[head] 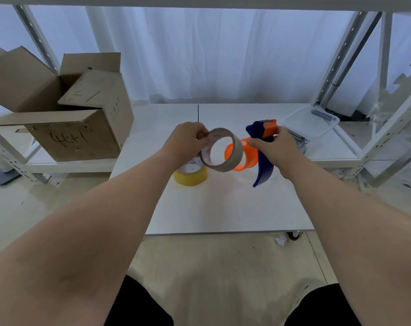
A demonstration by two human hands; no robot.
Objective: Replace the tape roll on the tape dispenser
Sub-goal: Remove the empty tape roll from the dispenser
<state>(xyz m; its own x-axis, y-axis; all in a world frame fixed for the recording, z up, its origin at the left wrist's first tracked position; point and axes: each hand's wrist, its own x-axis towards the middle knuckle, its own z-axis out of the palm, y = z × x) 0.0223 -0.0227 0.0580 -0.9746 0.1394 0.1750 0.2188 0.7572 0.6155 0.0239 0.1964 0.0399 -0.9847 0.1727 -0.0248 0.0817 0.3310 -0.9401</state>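
Head view: both bare arms reach out over the white table, and the action is right in the middle. The left hand pinches the tan tape roll by its upper-left rim, thumb and fingers curled onto it, holding it up off the table. The right hand is wrapped round the blue-and-orange tape dispenser, also raised. The dispenser's orange hub points left, straight at the roll.

Here's the relation that matters: the roll sits just left of the hub, its hole facing the hub and its axis running left to right, roughly in line with it. The two overlap from here; whether the roll is touching the hub, I cannot tell. A sideways slide along that axis looks like the deciding move.

A yellow tape roll lies flat on the table below the left hand.
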